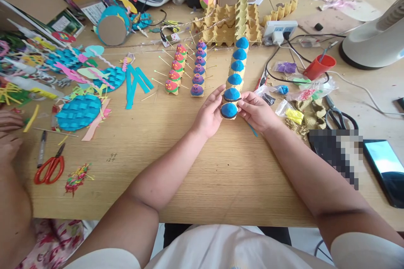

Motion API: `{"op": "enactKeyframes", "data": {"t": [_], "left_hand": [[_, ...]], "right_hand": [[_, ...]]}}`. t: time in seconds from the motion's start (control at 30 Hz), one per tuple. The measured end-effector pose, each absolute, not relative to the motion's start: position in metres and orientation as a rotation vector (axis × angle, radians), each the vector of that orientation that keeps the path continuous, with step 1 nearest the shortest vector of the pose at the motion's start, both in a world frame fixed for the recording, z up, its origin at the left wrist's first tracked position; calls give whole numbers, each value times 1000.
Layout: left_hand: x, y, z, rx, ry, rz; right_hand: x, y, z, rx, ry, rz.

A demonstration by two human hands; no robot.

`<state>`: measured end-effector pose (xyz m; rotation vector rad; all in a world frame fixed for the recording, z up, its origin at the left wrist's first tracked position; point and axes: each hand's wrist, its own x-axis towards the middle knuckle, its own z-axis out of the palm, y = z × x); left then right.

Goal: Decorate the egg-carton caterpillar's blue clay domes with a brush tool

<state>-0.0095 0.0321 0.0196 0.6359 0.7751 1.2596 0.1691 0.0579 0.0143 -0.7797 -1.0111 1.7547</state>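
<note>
Head view: a person's two bare hands work above a wooden bench (189,189). The left hand (206,113) has its fingers grasping the near left edge of a strip (235,80) of six blue domes. The right hand (256,111) has its fingers pinched at the right end of a dark band (232,99) on the second-nearest dome; the nearest dome also wears one. The strip stretches away from the fingers toward egg cartons (217,33). Left of the fingers stand two rows of smiling cups (198,79); farther left, a woven blue disc (78,112) and a co-worker's hand (9,126). Right of them: a red cup (318,68), black scissors (339,119) and a phone (386,168).
</note>
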Motion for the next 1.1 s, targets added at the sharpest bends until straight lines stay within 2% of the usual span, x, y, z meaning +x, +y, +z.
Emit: {"op": "enactKeyframes", "data": {"t": [0.33,0.9,1.1], "left_hand": [[-15,41,2,719,812,1288],[-15,40,-2,718,780,1269],[-15,38,0,760,778,1247]], "right_hand": [[167,55,17,-868,-1032,1751],[170,55,22,-729,-947,1902],[168,54,22,-739,-891,1850]]}}
